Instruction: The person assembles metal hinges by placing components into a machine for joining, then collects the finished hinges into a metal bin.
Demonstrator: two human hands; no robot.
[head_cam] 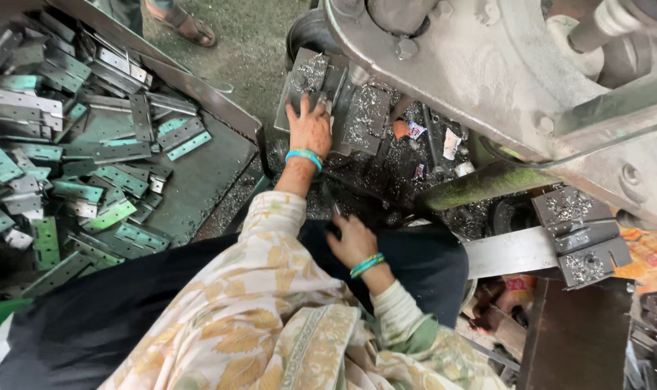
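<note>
My left hand (309,128) reaches forward and lies flat, fingers spread, on a grey metal die block (308,76) dusted with shiny metal shavings under the press. My right hand (352,242) stays close to my lap, curled around a thin dark tool (331,202) that points up toward the block. Both wrists carry blue-green bangles. A second shaving-covered block (368,115) sits just right of my left hand. A floral sleeve covers my left arm.
A big metal tray (213,170) at the left holds several flat green-grey hinge leaves (90,155). The grey press body (487,65) fills the top right, with a metal bracket (581,238) lower right. Another person's sandalled foot (188,25) stands at the top.
</note>
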